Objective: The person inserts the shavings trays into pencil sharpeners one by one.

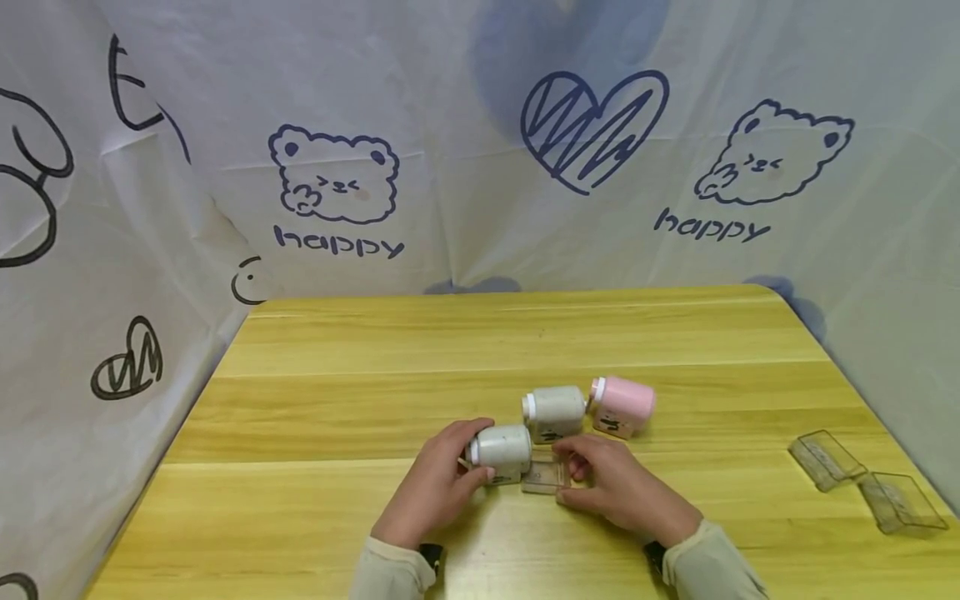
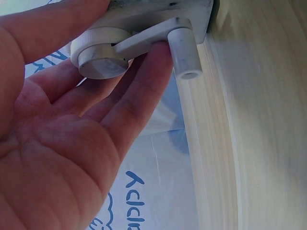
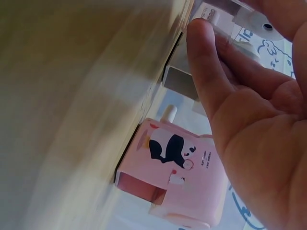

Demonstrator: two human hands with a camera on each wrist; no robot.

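A whitish crank pencil sharpener (image 1: 504,448) stands on the table, gripped from its left side by my left hand (image 1: 441,483). In the left wrist view its white crank handle (image 2: 184,52) points toward the palm of my left hand (image 2: 62,139), one finger touching the crank arm. Right beside the sharpener lies a clear plastic drawer (image 1: 546,477). My right hand (image 1: 618,482) pinches that drawer's right end between thumb and fingers. In the right wrist view my right hand (image 3: 259,124) hides most of the drawer.
Behind my hands stand a grey sharpener (image 1: 558,410) and a pink sharpener (image 1: 628,404) with a panda print and a hollow drawer slot (image 3: 140,187). Two clear drawers (image 1: 825,458) lie near the table's right edge. Printed white cloth (image 1: 465,208) hangs around the wooden table (image 1: 337,375).
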